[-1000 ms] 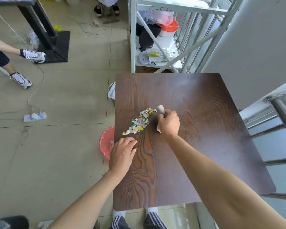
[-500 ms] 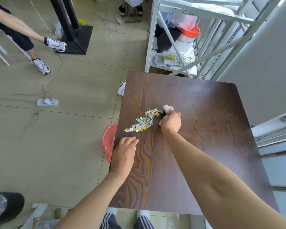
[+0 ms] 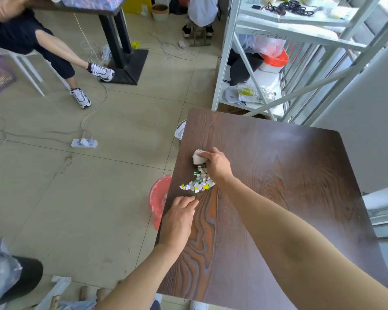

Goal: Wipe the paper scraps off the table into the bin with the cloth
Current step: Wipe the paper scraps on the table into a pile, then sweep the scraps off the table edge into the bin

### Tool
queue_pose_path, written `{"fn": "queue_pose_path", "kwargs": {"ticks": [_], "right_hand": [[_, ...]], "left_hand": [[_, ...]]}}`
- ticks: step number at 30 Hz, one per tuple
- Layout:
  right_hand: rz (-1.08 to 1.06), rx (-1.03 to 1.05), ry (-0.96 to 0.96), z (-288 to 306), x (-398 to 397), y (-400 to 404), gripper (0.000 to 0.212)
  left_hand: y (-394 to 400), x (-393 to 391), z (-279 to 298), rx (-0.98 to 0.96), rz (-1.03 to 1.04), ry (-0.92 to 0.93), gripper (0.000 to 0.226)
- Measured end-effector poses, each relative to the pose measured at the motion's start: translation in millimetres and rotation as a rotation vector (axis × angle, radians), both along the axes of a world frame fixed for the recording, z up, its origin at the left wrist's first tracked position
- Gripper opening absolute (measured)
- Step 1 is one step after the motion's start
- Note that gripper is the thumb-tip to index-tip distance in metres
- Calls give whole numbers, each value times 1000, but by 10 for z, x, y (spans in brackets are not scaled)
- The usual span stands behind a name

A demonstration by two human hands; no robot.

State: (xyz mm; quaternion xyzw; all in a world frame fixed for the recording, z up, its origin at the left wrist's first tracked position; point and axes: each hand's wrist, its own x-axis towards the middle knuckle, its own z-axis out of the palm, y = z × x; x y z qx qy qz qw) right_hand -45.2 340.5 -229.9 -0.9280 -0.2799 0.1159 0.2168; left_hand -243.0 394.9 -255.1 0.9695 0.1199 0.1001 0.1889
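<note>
Over at nine o'clock a white power strip [image 3: 84, 143] lies on the tiled floor [image 3: 76, 198], well apart from the table. Moving in, the red bin [image 3: 158, 198] sits on the floor tucked against the table's left edge, partly hidden beneath it, at about eight o'clock from the scraps. The left hand [image 3: 178, 218] is planted palm-down on the dark wooden table [image 3: 289, 186] right at that edge, fingers loosely curled together, holding nothing. Just beyond its fingertips, at twelve o'clock from it, the paper scraps [image 3: 197, 183] lie in a tight heap of white, green and yellow bits, near the left edge and just beside the bin's rim. At one o'clock from the heap the right hand [image 3: 217, 165] is closed around the white cloth [image 3: 198, 157], the wad poking out past the fingers at ten o'clock and pressed to the tabletop. The heap's upper end touches the cloth and the hand. Farther right, at one o'clock across the table, a white metal shelf rack [image 3: 255, 86] stands just behind the far edge.
</note>
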Motion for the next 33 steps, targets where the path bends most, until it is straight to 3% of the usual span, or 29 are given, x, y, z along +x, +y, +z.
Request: {"fn": "queue_pose_path", "kwargs": {"ticks": [5, 9, 13, 18, 26, 33], "right_hand": [[169, 30, -52, 97, 35, -66, 38], [-184, 156, -96, 147, 4, -419, 31], [-527, 85, 5, 115, -232, -713, 35], [-646, 79, 80, 57, -482, -354, 39], [-458, 53, 61, 12, -372, 268, 48], [-95, 0, -32, -23, -249, 307, 48]], "left_hand": [[20, -3, 24, -7, -5, 8, 30], [27, -6, 16, -33, 0, 21, 30], [41, -22, 24, -34, -19, 58, 32], [106, -73, 60, -40, -61, 86, 36], [189, -133, 36, -14, -146, 124, 37], [200, -139, 68, -34, -155, 147, 44]]}}
